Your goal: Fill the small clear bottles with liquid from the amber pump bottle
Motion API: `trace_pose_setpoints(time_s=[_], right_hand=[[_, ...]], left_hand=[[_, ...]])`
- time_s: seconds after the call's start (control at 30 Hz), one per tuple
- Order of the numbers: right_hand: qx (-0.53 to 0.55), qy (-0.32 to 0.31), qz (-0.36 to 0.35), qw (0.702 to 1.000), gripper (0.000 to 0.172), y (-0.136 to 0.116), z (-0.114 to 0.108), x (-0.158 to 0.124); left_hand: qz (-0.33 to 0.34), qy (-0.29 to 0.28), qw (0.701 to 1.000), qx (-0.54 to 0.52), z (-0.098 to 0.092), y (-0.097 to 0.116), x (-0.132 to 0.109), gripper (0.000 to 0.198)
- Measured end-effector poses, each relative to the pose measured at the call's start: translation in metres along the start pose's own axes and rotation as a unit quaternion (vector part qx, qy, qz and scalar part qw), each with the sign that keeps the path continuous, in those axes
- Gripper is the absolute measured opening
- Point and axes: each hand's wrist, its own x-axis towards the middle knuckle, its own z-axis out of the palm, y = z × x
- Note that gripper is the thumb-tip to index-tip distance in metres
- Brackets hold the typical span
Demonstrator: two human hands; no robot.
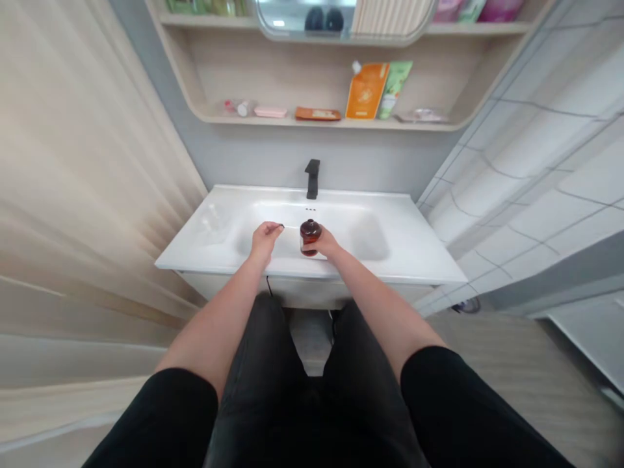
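Observation:
My right hand [325, 244] is wrapped round a small brown bottle [309, 235] and holds it upright over the basin of the white sink [390, 250]. My left hand [266, 239] hovers just left of the bottle with its fingers pinched together; a small dark thing shows at the fingertips, perhaps a cap, too small to name. Both hands are over the front half of the basin, below the black tap [312, 179].
A wooden shelf [331, 121] above the sink carries an orange pouch [366, 91], a green tube [394, 90], a flat orange box [317, 114] and small pink items. A mirror [341, 19] hangs higher up. Pale panels stand left, tiled wall right.

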Motion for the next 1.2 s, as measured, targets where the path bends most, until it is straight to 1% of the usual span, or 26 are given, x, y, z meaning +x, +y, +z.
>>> trace_pose_setpoints(time_s=[0.1,0.23,0.33,0.4,0.5,0.6,0.67,0.73,0.87,0.93,1.03,1.2], right_hand=[[-0.01,0.003,0.021,1.0,0.075,0.004,0.006,0.004],[-0.026,0.012,0.015,0.999,0.072,0.01,0.002,0.003],[-0.028,0.0,0.023,0.999,0.068,0.008,0.0,0.001],[-0.036,-0.003,0.03,0.999,0.067,0.006,0.001,0.001],[-0.043,-0.006,0.035,0.998,0.065,0.006,0.002,0.002],[-0.06,0.001,0.042,0.997,0.066,0.008,0.002,0.005],[-0.077,0.007,0.045,0.996,0.066,0.01,0.001,0.006],[-0.087,0.003,0.042,0.995,0.065,0.01,0.001,0.004],[-0.114,-0.029,0.028,0.993,0.065,0.005,0.0,-0.001],[-0.121,-0.029,0.028,0.992,0.064,0.0,-0.001,-0.004],[-0.114,-0.022,0.028,0.993,0.065,-0.005,-0.002,-0.006],[-0.113,-0.022,0.028,0.993,0.062,-0.006,-0.002,-0.006]], left_hand=[[0.031,-0.002,0.999,-0.026,0.014,0.002,0.004,0.03],[0.094,-0.029,0.994,-0.052,0.051,-0.001,0.005,0.028],[0.106,-0.039,0.992,-0.056,0.072,-0.004,0.003,0.025],[0.106,-0.056,0.992,-0.048,0.078,-0.005,0.001,0.021],[0.117,-0.09,0.989,-0.019,0.079,-0.005,0.0,0.016],[0.127,-0.107,0.986,0.005,0.078,-0.003,-0.003,0.012],[0.13,-0.116,0.985,0.004,0.078,-0.003,-0.004,0.014],[0.131,-0.117,0.984,0.002,0.079,-0.003,-0.004,0.018],[0.134,-0.096,0.986,0.008,0.077,-0.006,-0.001,0.03],[0.139,-0.096,0.986,-0.012,0.075,-0.008,0.0,0.034],[0.138,-0.099,0.984,-0.046,0.071,-0.009,0.002,0.033],[0.136,-0.103,0.985,-0.02,0.072,-0.01,0.003,0.041]])
